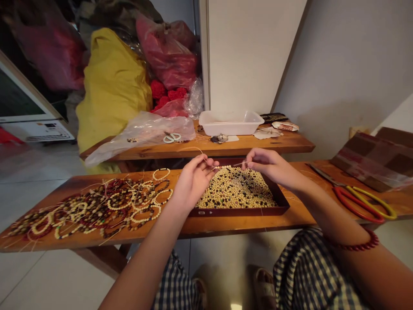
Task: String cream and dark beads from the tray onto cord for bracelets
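A short strand of cream beads [223, 167] stretches between my hands. My left hand [195, 177] pinches its left end, and a loose tail of cord [193, 148] curves up behind the fingers. On the other side, my right hand [268, 165] is closed, thumb against fingertips, on the strand's thin cord [239, 163]. Whether a needle is on that cord cannot be made out. Both hands are over the far part of a dark red box [237, 212], which holds loose cream and dark beads [238, 189].
Many finished bead bracelets [97, 206] lie heaped on the wooden bench [193, 228] at left. Large scissors [355, 196] with red and yellow handles lie at right, near a cardboard box [374, 159]. Behind stand a white plastic tub [230, 124], small scissors [172, 137] and a plastic bag [155, 125].
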Available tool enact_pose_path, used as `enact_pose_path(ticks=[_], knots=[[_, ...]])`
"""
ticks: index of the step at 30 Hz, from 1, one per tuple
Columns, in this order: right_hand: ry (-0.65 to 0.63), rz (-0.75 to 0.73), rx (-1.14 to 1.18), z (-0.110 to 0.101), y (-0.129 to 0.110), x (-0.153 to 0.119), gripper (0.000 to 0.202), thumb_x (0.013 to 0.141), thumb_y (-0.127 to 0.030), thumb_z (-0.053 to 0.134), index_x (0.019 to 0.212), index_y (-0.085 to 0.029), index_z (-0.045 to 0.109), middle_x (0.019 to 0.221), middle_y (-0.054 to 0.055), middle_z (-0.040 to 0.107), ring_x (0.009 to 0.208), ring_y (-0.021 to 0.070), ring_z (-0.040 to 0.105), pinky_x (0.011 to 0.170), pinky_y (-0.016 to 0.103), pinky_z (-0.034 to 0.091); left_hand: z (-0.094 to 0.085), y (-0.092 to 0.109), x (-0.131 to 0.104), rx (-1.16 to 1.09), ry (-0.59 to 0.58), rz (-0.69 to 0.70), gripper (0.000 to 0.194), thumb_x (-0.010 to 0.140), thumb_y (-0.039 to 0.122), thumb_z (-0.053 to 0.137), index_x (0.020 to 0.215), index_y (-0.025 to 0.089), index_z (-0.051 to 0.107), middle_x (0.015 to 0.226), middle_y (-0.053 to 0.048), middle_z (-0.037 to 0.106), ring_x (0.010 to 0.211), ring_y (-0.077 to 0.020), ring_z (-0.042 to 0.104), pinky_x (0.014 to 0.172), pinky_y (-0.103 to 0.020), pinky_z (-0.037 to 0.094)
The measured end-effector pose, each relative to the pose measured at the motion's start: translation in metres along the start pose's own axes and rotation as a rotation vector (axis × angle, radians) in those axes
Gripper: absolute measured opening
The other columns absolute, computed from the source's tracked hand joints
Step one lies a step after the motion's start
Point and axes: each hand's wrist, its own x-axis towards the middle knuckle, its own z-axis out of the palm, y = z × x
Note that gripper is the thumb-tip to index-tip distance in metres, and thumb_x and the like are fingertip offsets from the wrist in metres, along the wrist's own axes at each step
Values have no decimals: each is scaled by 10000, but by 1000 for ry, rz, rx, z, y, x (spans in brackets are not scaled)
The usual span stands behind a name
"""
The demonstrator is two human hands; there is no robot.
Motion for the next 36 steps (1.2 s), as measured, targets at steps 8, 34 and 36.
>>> enact_pose_path(ticks=[8,34,36], knots=[[14,204,173,-9,8,-1,84,745,-217,580,812,-167,564,590,-28,447,513,84,417,477,249,330,-7,3,6,103,79,140,71,722,137,555,671,163,513,570,39,459,695,-91,564,853,-246,445],[-258,294,-52,-13,30,-5,154,777,-208,513,899,-160,593,528,-47,465,478,101,454,484,249,384,-9,3,-1,511,-18,249,114,811,242,562,786,208,457,616,61,442,535,-78,526,601,-277,534],[-291,267,-81,-11,29,-6,148,788,-200,497,904,-165,582,559,-37,497,489,104,471,499,253,392,-9,-1,-1,584,-5,217,108,780,233,596,768,182,502,618,46,481,549,-81,539,598,-258,530]])
